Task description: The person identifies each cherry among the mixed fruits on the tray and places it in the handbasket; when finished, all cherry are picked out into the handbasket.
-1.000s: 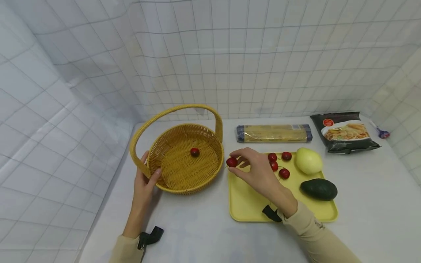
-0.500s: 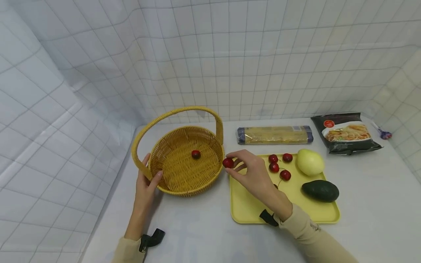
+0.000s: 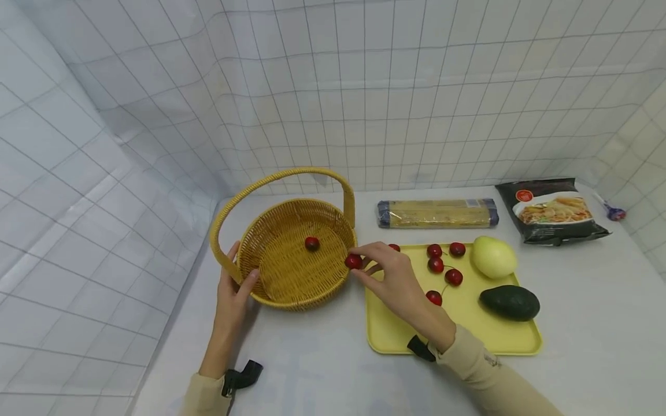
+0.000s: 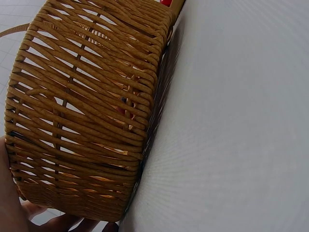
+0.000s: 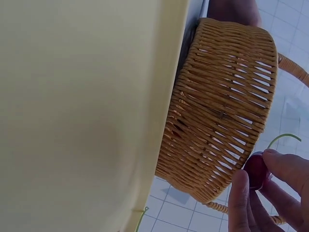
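Note:
A round yellow wicker basket (image 3: 296,297) with a tall arched handle stands on the left of the table, one cherry (image 3: 312,244) lying on its bottom. My left hand (image 3: 232,294) grips its left rim, thumb over the edge and fingers outside. Between thumb and fingertips of my right hand (image 3: 392,280) is pinched a dark red cherry (image 3: 354,262), right at the basket's right rim. In the right wrist view the pinched cherry (image 5: 257,170) shows a green stem and overlaps the wicker wall. Several more cherries (image 3: 454,277) lie on the yellow tray (image 3: 380,341) under my right forearm.
On the tray's right side are a pale yellow-green fruit (image 3: 493,257) and a dark green avocado (image 3: 510,303). Behind it lie a long clear pack of spaghetti (image 3: 437,214), a black food bag (image 3: 551,211) and a wrapped lollipop (image 3: 615,214). White gridded curtains surround the table.
My right hand has moved left with its cherry, from over the tray's left edge to the basket's right rim. My left hand keeps its grip on the basket.

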{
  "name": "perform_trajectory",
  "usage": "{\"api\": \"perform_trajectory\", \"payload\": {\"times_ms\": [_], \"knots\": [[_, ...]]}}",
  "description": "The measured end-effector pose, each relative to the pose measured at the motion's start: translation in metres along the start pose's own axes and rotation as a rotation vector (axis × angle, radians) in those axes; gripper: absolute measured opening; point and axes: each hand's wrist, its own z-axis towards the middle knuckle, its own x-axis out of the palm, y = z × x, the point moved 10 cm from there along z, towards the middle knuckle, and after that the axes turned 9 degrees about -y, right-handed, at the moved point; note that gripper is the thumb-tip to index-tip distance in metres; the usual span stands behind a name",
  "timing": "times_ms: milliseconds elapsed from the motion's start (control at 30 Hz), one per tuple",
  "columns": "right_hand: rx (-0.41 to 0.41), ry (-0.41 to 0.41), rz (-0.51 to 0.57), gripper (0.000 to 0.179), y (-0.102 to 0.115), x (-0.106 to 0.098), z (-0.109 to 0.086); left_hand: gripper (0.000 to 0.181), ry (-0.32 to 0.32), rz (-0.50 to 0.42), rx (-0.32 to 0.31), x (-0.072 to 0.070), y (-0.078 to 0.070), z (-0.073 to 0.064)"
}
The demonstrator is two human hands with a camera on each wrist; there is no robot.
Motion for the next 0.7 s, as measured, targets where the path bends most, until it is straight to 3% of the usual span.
{"api": "perform_trajectory", "payload": {"times_ms": [433,700], "knots": [[-0.009,0.026,0.047,0.039,-0.002,0.004,-0.001,0.069,-0.002,-0.002,-0.034,0.002,0.005,0.0],[-0.006,-0.032,-0.021,0.034,-0.01,-0.024,0.012,0.07,0.003,-0.032,-0.042,0.003,0.002,0.001]]}}
